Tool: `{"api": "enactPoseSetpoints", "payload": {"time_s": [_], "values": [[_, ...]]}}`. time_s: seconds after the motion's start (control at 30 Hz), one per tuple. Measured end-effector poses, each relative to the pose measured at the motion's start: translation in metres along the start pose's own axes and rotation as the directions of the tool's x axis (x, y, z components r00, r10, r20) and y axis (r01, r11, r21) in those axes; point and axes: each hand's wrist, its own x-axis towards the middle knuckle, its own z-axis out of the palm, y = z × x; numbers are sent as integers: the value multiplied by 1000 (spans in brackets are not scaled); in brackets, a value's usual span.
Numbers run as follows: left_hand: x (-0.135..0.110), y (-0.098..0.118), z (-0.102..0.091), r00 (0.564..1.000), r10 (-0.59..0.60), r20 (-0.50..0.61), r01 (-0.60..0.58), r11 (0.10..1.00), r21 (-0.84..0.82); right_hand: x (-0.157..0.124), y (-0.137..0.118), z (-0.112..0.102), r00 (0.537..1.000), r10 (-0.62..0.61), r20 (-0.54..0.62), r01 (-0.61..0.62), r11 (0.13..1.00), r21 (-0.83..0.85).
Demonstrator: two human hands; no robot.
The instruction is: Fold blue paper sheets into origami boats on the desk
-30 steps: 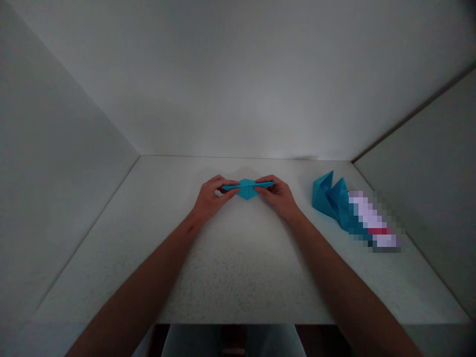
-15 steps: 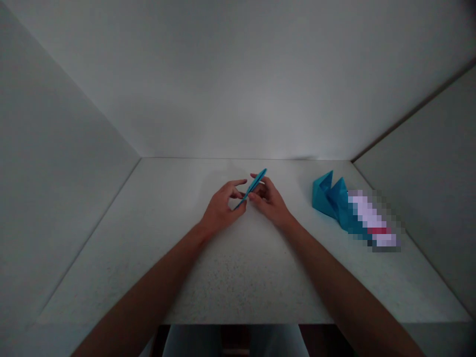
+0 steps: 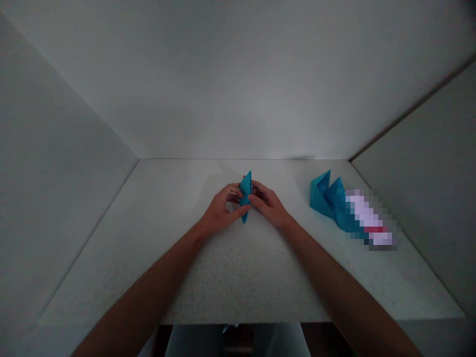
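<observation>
A small piece of folded blue paper [image 3: 246, 186] stands nearly upright between my hands, above the middle of the table. My left hand [image 3: 223, 208] pinches it from the left, thumb across its lower part and fingers behind. From the right, my right hand [image 3: 270, 202] grips the same paper, its thumb pressed on the near edge. The paper's far side is hidden, and parts of its folds are covered by my fingers.
To the right on the pale tabletop [image 3: 238, 277] lies a larger folded blue paper shape [image 3: 327, 196] with pointed tips. A blurred-out pale patch [image 3: 368, 218] adjoins it. White walls [image 3: 238, 89] enclose the table at the back and both sides.
The folded paper has turned from a slant to nearly upright, and more of its face shows. My left thumb now lies across it, and both hands have closed in around it.
</observation>
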Motion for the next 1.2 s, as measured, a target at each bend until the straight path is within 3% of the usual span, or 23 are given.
{"api": "enactPoseSetpoints", "payload": {"time_s": [0.5, 0.6, 0.77, 0.93, 1.07, 1.2], "values": [[0, -3, 0, 992, -113, -47, 107, 988, -112, 1, 2, -1, 998, -7, -68, 5, 999, -32], [0, -3, 0, 993, -99, -60, 90, 986, -140, 0, -3, -2, 996, -3, -94, -7, 995, -99], [1, -12, 0, 985, -55, -165, 39, 995, -96, 0, -12, 0, 985, -106, -134, 79, 978, -194], [8, -14, -2, 954, -155, -257, 94, 967, -235, 0, -8, 3, 984, 34, -177, -41, 999, -36], [13, -9, -6, 941, -256, -219, 153, 903, -401, 2, -4, 2, 976, 95, -196, -85, 995, 60], [12, -11, -6, 949, -216, -229, 132, 935, -330, 3, -4, 0, 977, 101, -188, -86, 993, 84]]}}
